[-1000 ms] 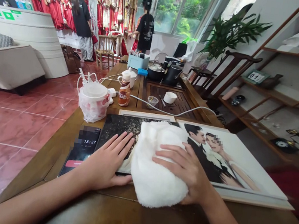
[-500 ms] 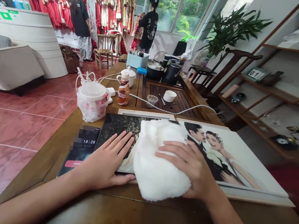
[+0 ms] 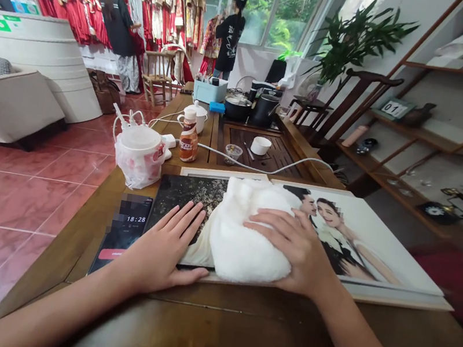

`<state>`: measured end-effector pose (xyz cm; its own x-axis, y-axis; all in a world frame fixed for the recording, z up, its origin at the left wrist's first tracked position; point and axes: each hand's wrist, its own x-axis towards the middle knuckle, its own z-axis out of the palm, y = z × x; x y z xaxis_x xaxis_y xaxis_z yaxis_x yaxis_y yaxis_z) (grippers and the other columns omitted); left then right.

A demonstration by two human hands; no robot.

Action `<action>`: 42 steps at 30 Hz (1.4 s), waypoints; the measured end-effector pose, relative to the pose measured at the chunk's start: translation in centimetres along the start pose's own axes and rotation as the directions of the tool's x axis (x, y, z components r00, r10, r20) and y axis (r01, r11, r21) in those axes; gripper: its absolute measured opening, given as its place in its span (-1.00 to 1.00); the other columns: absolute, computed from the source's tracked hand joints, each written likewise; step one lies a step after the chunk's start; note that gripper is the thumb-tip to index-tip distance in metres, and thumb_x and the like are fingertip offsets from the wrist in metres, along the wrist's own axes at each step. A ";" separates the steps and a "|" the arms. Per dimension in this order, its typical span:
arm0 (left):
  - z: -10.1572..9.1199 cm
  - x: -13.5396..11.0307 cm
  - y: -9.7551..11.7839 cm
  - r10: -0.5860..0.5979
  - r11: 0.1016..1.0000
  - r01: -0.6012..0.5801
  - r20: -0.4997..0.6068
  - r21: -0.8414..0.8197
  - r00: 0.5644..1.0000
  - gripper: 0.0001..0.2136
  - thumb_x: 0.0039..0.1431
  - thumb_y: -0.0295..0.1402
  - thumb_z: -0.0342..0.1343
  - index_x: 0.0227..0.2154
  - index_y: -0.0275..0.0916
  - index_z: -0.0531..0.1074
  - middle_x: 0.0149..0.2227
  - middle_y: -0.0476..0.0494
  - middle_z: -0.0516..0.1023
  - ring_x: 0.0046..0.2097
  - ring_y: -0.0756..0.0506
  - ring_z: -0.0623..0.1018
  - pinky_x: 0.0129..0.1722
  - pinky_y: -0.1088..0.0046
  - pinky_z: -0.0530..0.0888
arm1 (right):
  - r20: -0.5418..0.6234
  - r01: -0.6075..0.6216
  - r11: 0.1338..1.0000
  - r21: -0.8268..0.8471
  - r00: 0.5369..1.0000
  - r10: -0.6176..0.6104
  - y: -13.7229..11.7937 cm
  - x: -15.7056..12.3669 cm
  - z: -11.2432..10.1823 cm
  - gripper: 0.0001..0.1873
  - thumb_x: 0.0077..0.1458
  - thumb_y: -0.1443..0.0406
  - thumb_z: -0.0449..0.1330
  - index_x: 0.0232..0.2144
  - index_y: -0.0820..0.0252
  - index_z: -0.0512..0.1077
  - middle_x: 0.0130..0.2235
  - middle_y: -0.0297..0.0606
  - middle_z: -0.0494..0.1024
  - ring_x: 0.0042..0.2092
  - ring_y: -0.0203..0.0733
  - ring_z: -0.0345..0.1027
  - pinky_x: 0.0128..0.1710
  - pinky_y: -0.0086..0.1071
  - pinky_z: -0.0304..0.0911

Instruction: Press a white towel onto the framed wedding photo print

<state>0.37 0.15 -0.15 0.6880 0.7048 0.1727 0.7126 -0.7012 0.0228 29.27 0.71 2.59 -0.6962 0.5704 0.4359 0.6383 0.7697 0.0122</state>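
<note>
A dark photo panel lies on the brown wooden table. My left hand rests flat on its left part, fingers stretched out and thumb along the near edge. Bunched over the middle is a white fluffy cloth, with my right hand curled round its right side and gripping it. The cloth hides part of the panel and the left edge of a pale wedding photo beside it, which shows a couple. A smartphone reading 18:28 lies left of the panel.
Beyond the photos stand a bagged white tub, a drink bottle, a lidded white cup and a white bowl. A white cable crosses the table. Two people are near hanging red garments. Shelves stand at right.
The white cloth has shifted slightly away from me, its near edge drawn back from the table front, with my right hand on it. My left hand stays flat on the panel.
</note>
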 end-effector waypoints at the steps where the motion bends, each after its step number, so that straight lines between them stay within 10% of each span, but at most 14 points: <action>1: 0.0 0.0 0.0 0.001 1.000 -0.001 -0.002 0.002 1.000 -0.14 0.24 0.20 -0.21 0.34 -0.47 -0.06 0.38 -0.39 -0.06 0.38 -0.31 -0.04 0.32 0.09 0.05 | -0.002 0.004 1.000 0.004 1.000 -0.004 -0.1 0.0 0.0 -0.38 -0.05 0.13 0.19 0.09 0.16 0.31 0.05 -0.07 0.50 0.10 0.12 0.32 0.01 -0.07 -0.05; 42: -0.2 -0.2 -0.1 0.013 1.000 -0.013 0.007 0.016 1.000 -0.17 0.26 0.15 -0.18 0.33 -0.47 -0.04 0.38 -0.38 -0.06 0.38 -0.30 -0.04 0.33 0.14 0.01 | -0.019 0.093 0.987 0.133 0.996 -0.091 -0.8 0.2 0.2 -0.41 -0.05 0.13 0.11 0.08 0.08 0.32 0.01 -0.17 0.53 0.08 0.07 0.34 0.04 -0.05 -0.11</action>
<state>0.11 0.04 0.00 0.6979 0.6966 0.1664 0.7059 -0.7083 0.0050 28.54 0.25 2.46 -0.7450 0.4920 0.4504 0.5213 0.8508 -0.0671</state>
